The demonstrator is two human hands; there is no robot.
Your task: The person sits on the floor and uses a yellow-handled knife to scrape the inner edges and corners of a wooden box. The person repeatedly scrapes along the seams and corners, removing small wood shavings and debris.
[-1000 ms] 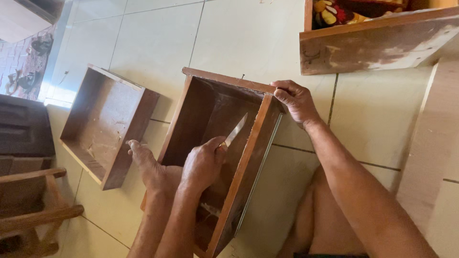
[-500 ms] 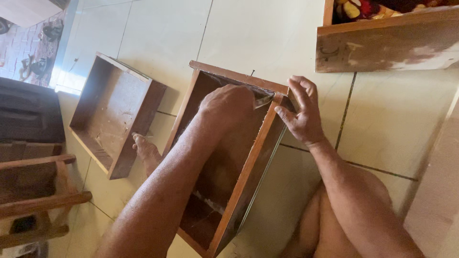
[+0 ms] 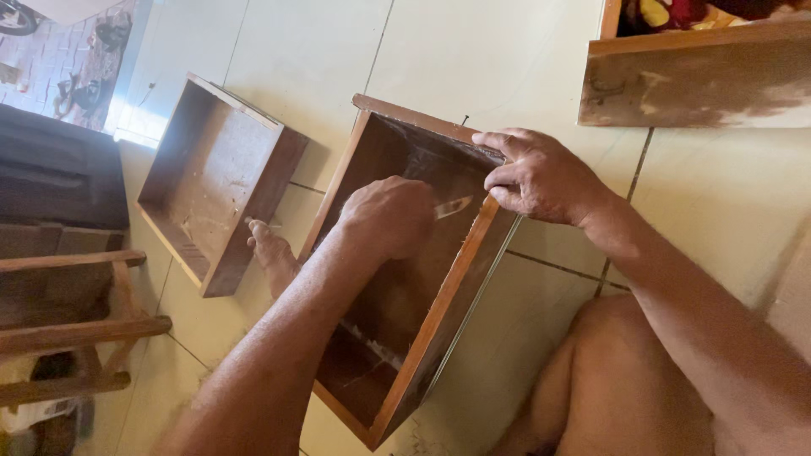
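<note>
The left hand is closed in a fist around the handle of a small knife, its grip clamped tight; the pale blade sticks out from the thumb side and points toward the right hand. Fist and blade sit inside an open wooden drawer that lies tilted on the tiled floor, with the blade tip near the drawer's upper corner, close to the inner face of the side wall.

The right hand rests on that same corner just beyond the blade tip, fingers spread over the top edge and pressing on the rim, not closed around anything.

Past the left forearm, on the far side from the blade, a bare foot lies on the floor between this drawer and a second empty drawer. Beyond the right hand, well apart, a third drawer holds coloured things. A wooden chair frame stands behind the left arm.
</note>
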